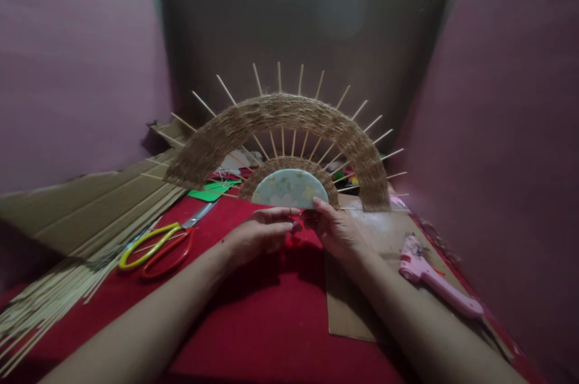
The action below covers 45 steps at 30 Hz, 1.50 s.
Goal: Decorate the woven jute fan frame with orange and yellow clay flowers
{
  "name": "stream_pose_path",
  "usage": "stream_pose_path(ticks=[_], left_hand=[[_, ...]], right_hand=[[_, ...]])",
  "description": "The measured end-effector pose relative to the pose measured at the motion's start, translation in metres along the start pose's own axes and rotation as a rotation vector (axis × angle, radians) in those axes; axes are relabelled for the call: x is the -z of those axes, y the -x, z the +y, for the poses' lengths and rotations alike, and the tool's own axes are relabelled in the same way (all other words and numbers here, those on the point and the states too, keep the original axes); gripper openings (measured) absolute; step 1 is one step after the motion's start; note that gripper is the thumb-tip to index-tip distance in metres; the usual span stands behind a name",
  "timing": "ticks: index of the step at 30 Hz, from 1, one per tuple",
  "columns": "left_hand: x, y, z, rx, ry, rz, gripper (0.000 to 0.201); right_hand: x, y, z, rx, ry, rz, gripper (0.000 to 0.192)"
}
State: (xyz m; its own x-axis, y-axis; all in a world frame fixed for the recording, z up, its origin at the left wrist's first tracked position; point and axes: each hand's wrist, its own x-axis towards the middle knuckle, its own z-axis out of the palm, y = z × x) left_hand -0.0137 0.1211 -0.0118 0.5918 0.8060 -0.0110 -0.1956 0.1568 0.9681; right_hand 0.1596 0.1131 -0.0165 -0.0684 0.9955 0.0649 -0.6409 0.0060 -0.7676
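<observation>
A half-round woven fan (280, 110) stands upright before me, with a wide outer band of brown twine and thin sticks fanning past its rim. At its base is a pale green half disc (289, 188) with a floral pattern, edged by a narrow woven band. My right hand (332, 227) grips the disc's lower right edge, thumb in front and fingers curled behind. Just below the lower edge, my left hand (266, 230) has its index finger and thumb drawn close together. A small dark bit shows at those fingertips, too unclear to name.
Yellow-and-red-handled scissors (167, 245) lie left on the red cloth (271, 324), near thin sticks (49, 311) and folded cardboard (85, 209). A green sheet (212, 191) is behind them. On the right, a pink glue gun (434, 278) rests on a cardboard sheet (353, 305).
</observation>
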Motion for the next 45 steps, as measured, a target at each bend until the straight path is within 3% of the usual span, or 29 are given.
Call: stream_pose_path(ticks=[6,8,11,18,28,32,37,45], left_hand=[[0.006,0.003,0.002,0.091,-0.141,-0.086,0.046],[0.008,0.005,0.001,0.167,-0.147,-0.153,0.049],[0.008,0.005,-0.001,0.298,-0.174,-0.215,0.037],[0.003,0.005,-0.002,0.433,-0.213,-0.241,0.033],[-0.006,0.013,0.001,0.405,-0.408,-0.364,0.031],[-0.011,0.019,0.006,0.487,-0.489,-0.548,0.031],[-0.015,0.026,0.014,0.558,-0.539,-0.759,0.023],[-0.012,0.03,0.03,0.486,-0.512,-0.766,0.025]], right_hand=[[0.006,0.0,-0.003,0.019,-0.023,0.067,0.034],[0.007,0.0,-0.005,0.025,-0.034,0.075,0.036],[0.009,0.0,-0.008,0.033,-0.044,0.079,0.036],[0.015,-0.002,-0.011,0.052,-0.051,0.105,0.033],[0.021,-0.003,-0.011,0.024,-0.071,0.131,0.029],[0.023,-0.003,-0.006,-0.015,-0.076,0.134,0.021],[0.023,0.003,0.003,-0.163,-0.047,0.2,0.019],[0.016,0.009,0.005,-0.324,-0.046,0.305,0.015]])
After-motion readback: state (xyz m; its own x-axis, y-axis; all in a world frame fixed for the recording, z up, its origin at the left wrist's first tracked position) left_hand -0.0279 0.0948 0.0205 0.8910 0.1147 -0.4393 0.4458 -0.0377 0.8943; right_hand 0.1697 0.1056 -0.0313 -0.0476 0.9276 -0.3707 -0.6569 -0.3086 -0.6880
